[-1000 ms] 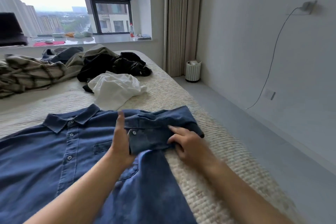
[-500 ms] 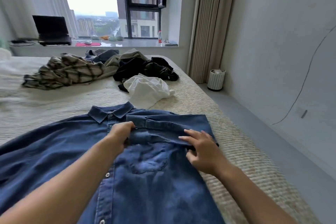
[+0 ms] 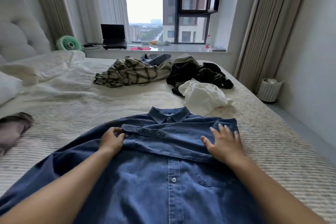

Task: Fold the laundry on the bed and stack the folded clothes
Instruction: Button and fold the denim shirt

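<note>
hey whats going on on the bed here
A person is folding a blue denim shirt spread on the bed. The left hand pinches the cuff of the sleeve folded across the chest, while the right hand presses flat on the shoulder. An unfolded pile of clothes waits beyond.

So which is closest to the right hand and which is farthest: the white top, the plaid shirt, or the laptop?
From the right hand, which lies flat on the denim shirt:
1. White top, crumpled just beyond the hand, on the bed's right.
2. Plaid shirt, farther up the bed, to the left.
3. Laptop, on the windowsill, past the bed.
</note>
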